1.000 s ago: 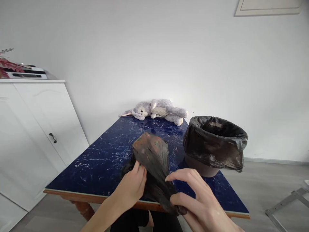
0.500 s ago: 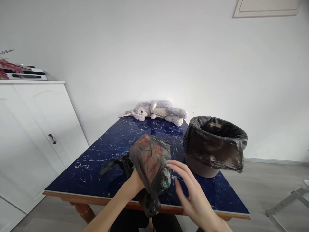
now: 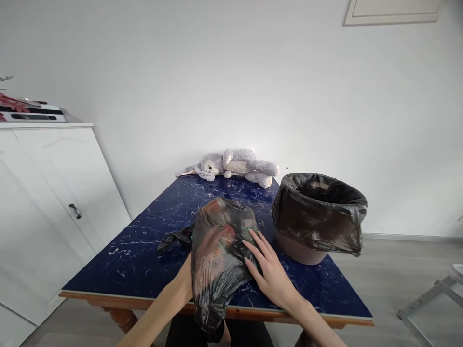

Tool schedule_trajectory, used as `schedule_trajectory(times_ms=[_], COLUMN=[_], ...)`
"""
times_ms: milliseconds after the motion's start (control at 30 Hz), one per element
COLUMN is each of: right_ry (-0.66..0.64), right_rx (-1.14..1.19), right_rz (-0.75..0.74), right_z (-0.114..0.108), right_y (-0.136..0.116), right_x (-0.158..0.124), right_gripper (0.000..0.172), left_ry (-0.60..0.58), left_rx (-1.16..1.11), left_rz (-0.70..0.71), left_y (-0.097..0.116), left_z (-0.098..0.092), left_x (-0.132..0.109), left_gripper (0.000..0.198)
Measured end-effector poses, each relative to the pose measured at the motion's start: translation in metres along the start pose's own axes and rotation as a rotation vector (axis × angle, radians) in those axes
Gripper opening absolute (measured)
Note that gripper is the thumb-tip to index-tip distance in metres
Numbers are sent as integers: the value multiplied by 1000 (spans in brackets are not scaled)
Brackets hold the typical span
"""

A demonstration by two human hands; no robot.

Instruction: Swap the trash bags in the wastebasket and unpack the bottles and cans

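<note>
A translucent black plastic bag hangs over the near part of the table, with reddish and green contents showing dimly through its film. My left hand reaches into or behind it from the left and supports it; the fingers are covered by the film, and I cannot make out exactly what they grip. On the bag's right side lies my right hand, its fingers apart and stretched over the film. More crumpled black plastic rests on the table left of the bag.
A brown bin with a black liner folded over its rim stands on the table's right side. At the far end of the blue marbled table lies a grey plush bunny. A white cabinet is at the left.
My right hand has moved from beside the bag onto its right side. The bag has turned and spread more over my left hand, and the loose plastic at left has drawn in.
</note>
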State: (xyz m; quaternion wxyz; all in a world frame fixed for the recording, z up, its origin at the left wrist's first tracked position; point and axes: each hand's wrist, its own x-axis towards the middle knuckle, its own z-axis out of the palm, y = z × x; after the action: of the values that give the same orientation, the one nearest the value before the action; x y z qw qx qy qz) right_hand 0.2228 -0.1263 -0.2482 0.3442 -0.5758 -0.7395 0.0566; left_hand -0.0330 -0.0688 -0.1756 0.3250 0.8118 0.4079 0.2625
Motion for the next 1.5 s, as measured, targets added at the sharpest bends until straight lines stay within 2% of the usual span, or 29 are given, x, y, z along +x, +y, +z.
schedule_trajectory(times_ms=[133, 267, 333, 400, 467, 533, 700, 900, 1000, 1067, 1133, 1200, 1233, 1267, 1333, 1367, 1400, 1500], right_ry=[-9, 6, 28, 46, 45, 36, 39, 20, 30, 39, 52, 59, 59, 58, 58, 59, 59, 47], right_rx=[31, 28, 23, 23, 25, 26, 24, 18, 19, 19, 20, 22, 23, 23, 23, 23, 23, 21], right_rz=[31, 16, -4, -14, -9, 3, 24, 33, 23, 17, 5, -3, -2, 0, 4, 4, 4, 14], right_z=[2, 4, 5, 7, 8, 9, 11, 11, 10, 8, 7, 7, 7, 7, 8, 8, 8, 8], right_y=[2, 2, 2, 2, 2, 3, 5, 5, 4, 4, 4, 4, 4, 5, 5, 5, 5, 4], right_x=[-3, -2, -2, -3, -4, -6, -8, -8, -8, -7, -7, -7, -7, -7, -7, -7, -7, -7], right_gripper=[52, 52, 51, 51, 52, 52, 52, 54, 53, 52, 52, 52, 51, 51, 51, 51, 51, 51], left_ry=[49, 259, 366, 423, 405, 338, 219, 186, 180, 205, 328, 424, 382, 258, -114, -272, -366, -393], left_rx=[195, 502, 594, 682, 785, 882, 982, 923, 926, 960, 1062, 1147, 1134, 1071, 831, 701, 587, 436], left_rz=[-13, -135, -222, -318, -394, -430, -487, -575, -578, -555, -465, -316, -249, -200, -150, -109, -65, 92], left_y=[2, -12, -19, -25, -29, -34, -56, -76, -71, -60, -43, -22, -11, -2, 15, 20, 23, 18], left_z=[-54, -123, -152, -172, -183, -189, -195, -196, -190, -187, -185, -181, -178, -174, -158, -147, -135, -95], left_x=[-40, -62, -60, -47, -26, -2, 52, 82, 85, 79, 67, 45, 31, 17, -15, -29, -41, -61], left_gripper=[71, 66, 63, 65, 69, 72, 79, 92, 108, 118, 112, 89, 75, 62, 44, 43, 42, 44])
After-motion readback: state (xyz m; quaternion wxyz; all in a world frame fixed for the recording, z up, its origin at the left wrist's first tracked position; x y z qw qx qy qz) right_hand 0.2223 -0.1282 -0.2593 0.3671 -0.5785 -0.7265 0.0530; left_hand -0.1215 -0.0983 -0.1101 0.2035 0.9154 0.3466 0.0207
